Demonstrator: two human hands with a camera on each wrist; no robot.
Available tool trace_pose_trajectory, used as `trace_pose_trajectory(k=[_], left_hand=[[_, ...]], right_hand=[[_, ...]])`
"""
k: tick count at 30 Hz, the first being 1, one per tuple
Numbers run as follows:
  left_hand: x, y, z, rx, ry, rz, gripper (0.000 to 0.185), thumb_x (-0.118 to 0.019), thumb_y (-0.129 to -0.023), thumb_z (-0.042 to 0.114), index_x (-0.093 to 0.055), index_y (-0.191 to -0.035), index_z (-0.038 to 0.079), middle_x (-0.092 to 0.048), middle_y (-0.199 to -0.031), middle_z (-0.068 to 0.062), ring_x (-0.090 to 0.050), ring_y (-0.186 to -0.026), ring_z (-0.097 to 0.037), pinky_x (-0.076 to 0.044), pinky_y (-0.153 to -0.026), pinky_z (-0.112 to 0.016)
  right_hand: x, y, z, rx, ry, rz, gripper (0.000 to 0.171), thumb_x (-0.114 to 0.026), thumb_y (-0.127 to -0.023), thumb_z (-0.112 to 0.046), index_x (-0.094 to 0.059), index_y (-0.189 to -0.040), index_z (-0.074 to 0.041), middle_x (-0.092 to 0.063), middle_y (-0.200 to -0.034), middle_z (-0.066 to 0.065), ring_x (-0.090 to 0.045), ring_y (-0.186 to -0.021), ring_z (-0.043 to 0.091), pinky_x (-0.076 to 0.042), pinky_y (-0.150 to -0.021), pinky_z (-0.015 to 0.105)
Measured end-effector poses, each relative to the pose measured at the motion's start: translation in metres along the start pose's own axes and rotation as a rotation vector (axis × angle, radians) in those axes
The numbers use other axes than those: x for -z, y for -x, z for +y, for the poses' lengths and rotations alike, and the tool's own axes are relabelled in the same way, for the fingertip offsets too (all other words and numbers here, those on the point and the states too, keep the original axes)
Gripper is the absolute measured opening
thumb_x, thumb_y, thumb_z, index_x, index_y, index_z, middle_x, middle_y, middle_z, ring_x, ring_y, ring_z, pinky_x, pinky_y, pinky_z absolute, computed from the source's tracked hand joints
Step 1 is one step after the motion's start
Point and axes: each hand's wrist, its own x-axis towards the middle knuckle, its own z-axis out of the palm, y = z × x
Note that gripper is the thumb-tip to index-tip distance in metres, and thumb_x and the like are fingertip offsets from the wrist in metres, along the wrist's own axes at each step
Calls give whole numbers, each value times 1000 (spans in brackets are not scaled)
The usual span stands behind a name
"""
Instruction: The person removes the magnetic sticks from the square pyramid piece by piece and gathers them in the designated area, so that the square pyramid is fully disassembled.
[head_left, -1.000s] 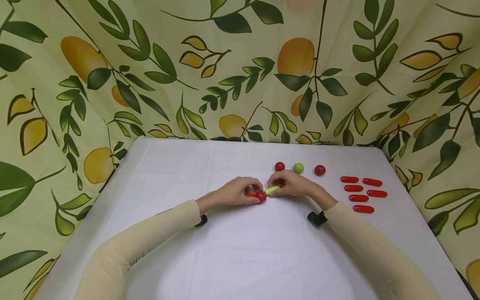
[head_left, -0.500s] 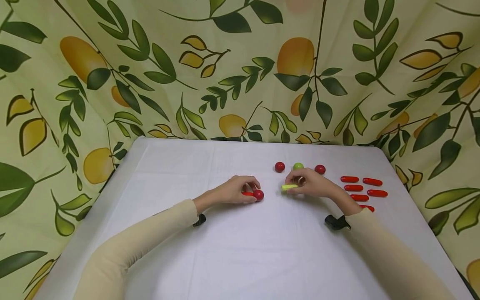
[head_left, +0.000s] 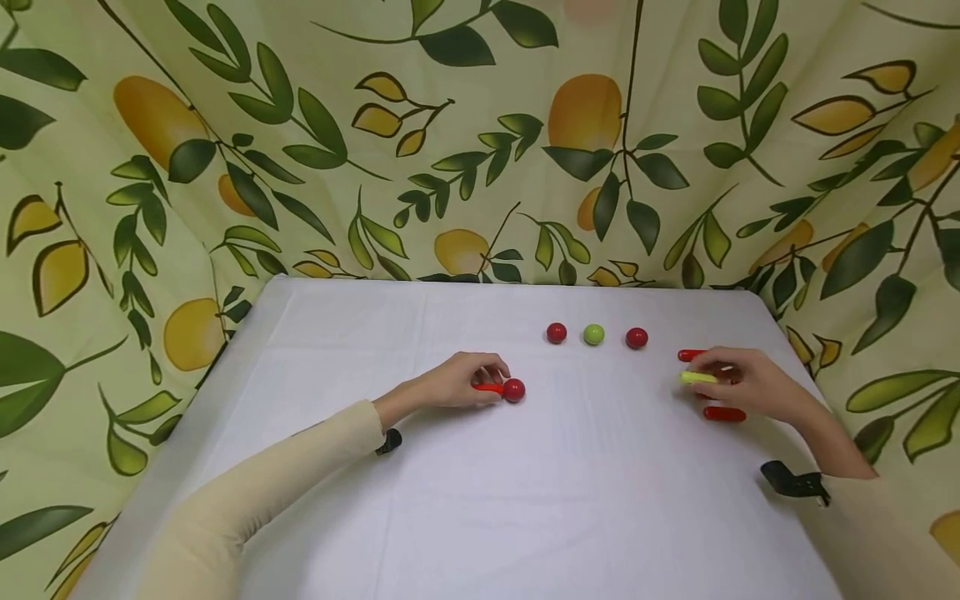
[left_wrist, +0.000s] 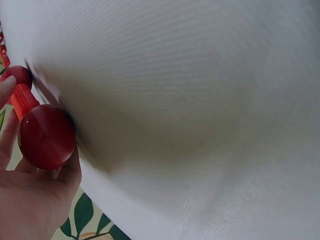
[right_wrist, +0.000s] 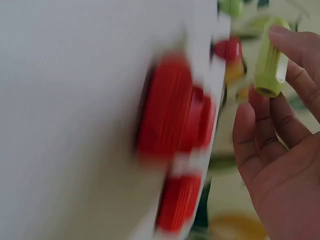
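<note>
My left hand (head_left: 457, 385) rests on the white table (head_left: 450, 500) and grips a red rod with a red ball (head_left: 513, 389) on its end; the left wrist view shows the ball (left_wrist: 46, 136) and the rod (left_wrist: 22, 100) against my fingers. My right hand (head_left: 738, 385) pinches a short yellow-green rod (head_left: 697, 377) above the group of red rods (head_left: 724, 413) at the right. In the right wrist view the green rod (right_wrist: 270, 57) sits between thumb and fingers, with blurred red rods (right_wrist: 172, 120) below.
Two red balls (head_left: 557, 332) (head_left: 637, 337) and a green ball (head_left: 594, 334) lie in a row at the table's far middle. A leaf-and-lemon patterned cloth (head_left: 480, 125) walls the table on three sides.
My right hand pulled the green rod off the red ball and carried it right, over the red rods. My left hand stayed put, holding the red rod and ball.
</note>
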Motion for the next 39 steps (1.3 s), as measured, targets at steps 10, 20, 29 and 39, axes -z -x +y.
trace_pose_trajectory(k=[10, 20, 29, 39], left_hand=[[3, 5, -2, 27, 8, -8, 29, -71, -84, 12, -60, -111, 12, -59, -98, 4, -56, -87, -12, -47, -77, -23], [3, 8, -4, 14, 4, -3, 29, -72, -83, 11, -61, -110, 11, -59, -99, 4, -56, -85, -12, -48, -75, -24], [4, 9, -3, 18, -8, -8, 27, -71, -83, 10, -61, -108, 12, -59, -98, 4, -56, -84, -11, -48, -75, -23], [4, 10, -3, 10, 6, -11, 27, -71, -83, 10, -61, -108, 12, -60, -97, 4, -57, -83, -12, -48, -74, -24]], right_hand=[[39, 64, 36, -120, 63, 51, 25, -79, -74, -6, -68, -96, -10, -63, -89, -1, -56, -78, 3, -48, -63, 15], [31, 67, 53, -128, 95, 57, 24, -81, -71, -5, -69, -91, -9, -63, -83, -2, -55, -74, 3, -47, -62, 13], [28, 67, 54, -160, 132, 60, 24, -81, -71, -10, -70, -92, -10, -62, -84, -1, -53, -74, 3, -48, -61, 16], [28, 68, 55, -156, 125, 54, 26, -81, -72, -13, -71, -95, -12, -64, -88, -1, -56, -77, 4, -49, -63, 17]])
